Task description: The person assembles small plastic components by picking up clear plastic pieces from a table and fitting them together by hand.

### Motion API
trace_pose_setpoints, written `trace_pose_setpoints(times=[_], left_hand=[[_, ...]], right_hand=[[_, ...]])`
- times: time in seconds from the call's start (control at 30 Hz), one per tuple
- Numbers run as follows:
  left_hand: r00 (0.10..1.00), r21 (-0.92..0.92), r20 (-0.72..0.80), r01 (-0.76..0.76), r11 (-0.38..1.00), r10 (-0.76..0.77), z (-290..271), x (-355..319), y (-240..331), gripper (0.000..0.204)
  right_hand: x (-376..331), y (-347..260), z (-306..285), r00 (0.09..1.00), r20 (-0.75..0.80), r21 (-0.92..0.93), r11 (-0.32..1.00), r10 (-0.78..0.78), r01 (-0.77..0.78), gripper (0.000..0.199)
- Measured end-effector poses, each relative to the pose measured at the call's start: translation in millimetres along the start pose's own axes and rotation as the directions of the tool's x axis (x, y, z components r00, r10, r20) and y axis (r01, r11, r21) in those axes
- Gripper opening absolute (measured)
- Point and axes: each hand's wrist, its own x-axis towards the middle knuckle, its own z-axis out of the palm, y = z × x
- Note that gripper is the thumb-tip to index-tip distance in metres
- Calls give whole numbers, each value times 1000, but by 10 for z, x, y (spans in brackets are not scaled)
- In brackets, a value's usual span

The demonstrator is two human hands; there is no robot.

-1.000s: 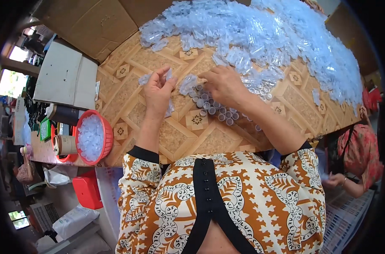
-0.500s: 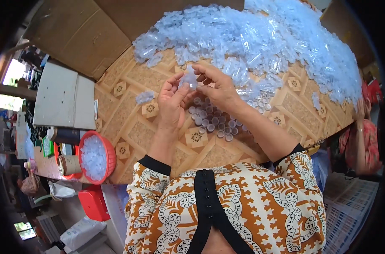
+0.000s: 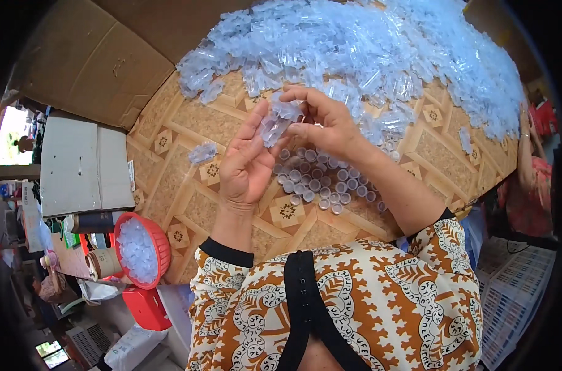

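My right hand (image 3: 330, 123) pinches a clear plastic piece (image 3: 276, 123) of irregular, ribbed shape between thumb and fingers. Against its other side, my left hand (image 3: 247, 154) holds it with long, slightly curved fingers and the thumb. Both hands are raised over the table. Just below them lie many small round clear caps (image 3: 316, 184), scattered on the patterned tabletop. To the left of my left hand rests a loose clear plastic piece (image 3: 203, 153). The palm of my right hand is turned away, so part of its grip is hidden.
A large heap of clear plastic pieces (image 3: 330, 49) spreads over the far side of the table (image 3: 169, 179). Cardboard walls (image 3: 101, 55) border the far left. A red basket (image 3: 163, 247) full of translucent pieces stands at the left edge. Another person's arm (image 3: 525, 148) reaches the heap at right.
The clear plastic piece shows more fully between my hands and looks turned. My left fingers have straightened somewhat. The whole view has shifted slightly.
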Motion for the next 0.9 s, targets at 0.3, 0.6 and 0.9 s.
trace_pose_setpoints(times=[0.3,0.6,0.9], left_hand=[[994,118,102,26,993,-38,16,-56,0,61],[995,261,38,82,962,-95,56,-31,-5,77],[998,339,-33,-47,940,62,-9,-22,-53,82]], right_hand=[[41,-62,-153,985,114,297,941,132,-160,50],[10,-42,-112,990,106,235,965,92,-115,71],[-6,-52,-88,998,66,60,998,20,-24,77]])
